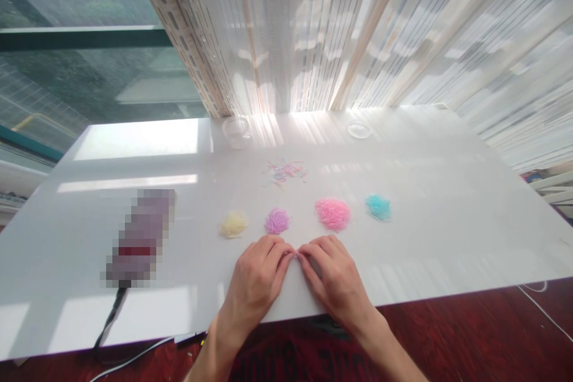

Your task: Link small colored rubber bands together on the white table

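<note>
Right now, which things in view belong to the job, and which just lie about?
Likely in use: left hand, right hand, yellow pile, purple pile, pink pile, blue pile, mixed strips.
Seemingly idle: blurred object, black cord, clear tub, clear disc.

A tiny pinkish piece (295, 254) is pinched between the fingertips of the left hand (262, 268) and the right hand (331, 268), which are positioned at the near side of a white rectangular table (430, 209). Beyond the hands, four small piles of thin pieces are arranged from left to right: pale yellow pile (233, 224), purple pile (277, 221), pink pile (332, 214), turquoise pile (378, 207). A loose multicoloured scatter of thin pieces (286, 172) is located farther back. Two clear round containers (236, 127) are placed near the far edge, beside a striped sheer curtain (286, 30). A pixelated elongated object (142, 236) is located at the left.
</note>
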The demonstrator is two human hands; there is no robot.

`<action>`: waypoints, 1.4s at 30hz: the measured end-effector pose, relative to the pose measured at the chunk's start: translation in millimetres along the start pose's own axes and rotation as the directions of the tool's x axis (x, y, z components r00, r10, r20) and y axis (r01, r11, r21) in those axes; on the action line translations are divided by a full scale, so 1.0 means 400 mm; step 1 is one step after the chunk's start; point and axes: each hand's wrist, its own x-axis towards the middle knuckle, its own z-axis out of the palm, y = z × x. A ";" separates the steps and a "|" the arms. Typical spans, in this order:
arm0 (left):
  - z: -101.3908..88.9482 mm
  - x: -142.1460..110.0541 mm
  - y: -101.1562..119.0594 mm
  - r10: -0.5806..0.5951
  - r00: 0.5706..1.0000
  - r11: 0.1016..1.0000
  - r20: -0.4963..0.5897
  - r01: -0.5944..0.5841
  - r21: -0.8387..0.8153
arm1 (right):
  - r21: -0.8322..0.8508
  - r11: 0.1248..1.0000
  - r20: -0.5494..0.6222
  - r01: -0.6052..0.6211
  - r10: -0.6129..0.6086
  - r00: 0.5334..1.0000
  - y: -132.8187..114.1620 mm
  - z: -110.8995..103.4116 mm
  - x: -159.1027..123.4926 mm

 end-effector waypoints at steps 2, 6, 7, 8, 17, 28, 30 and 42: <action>-0.003 0.001 0.001 -0.014 1.000 0.999 -0.010 0.014 -0.031 | 0.011 1.000 0.009 -0.003 0.003 1.000 0.001 0.000 0.001; -0.008 0.002 0.002 -0.047 0.999 0.995 -0.026 0.045 -0.091 | 0.042 0.999 -0.015 -0.025 0.026 1.000 0.003 -0.001 0.002; -0.008 0.001 0.002 -0.048 0.998 0.994 -0.031 0.045 -0.095 | 0.046 0.999 -0.020 -0.028 0.029 0.999 0.003 -0.001 0.002; -0.008 0.000 0.001 -0.045 0.998 0.995 -0.036 0.041 -0.095 | 0.050 0.998 -0.023 -0.032 0.033 0.999 0.004 -0.001 0.002; -0.011 -0.007 -0.005 -0.028 0.999 0.990 -0.031 0.024 -0.142 | 0.116 0.991 -0.006 -0.064 0.065 0.998 0.004 -0.006 0.001; -0.012 -0.008 -0.006 -0.031 0.998 0.984 -0.058 0.020 -0.180 | 0.170 0.985 -0.053 -0.036 0.046 0.998 0.007 -0.007 -0.001; -0.014 -0.007 -0.005 -0.030 0.998 0.985 -0.056 0.020 -0.174 | 0.176 0.984 -0.059 -0.038 0.049 0.997 0.007 -0.010 -0.001; -0.016 -0.007 -0.004 -0.021 0.999 0.988 -0.041 0.015 -0.154 | 0.185 0.978 -0.117 -0.098 0.121 0.986 0.000 -0.042 0.003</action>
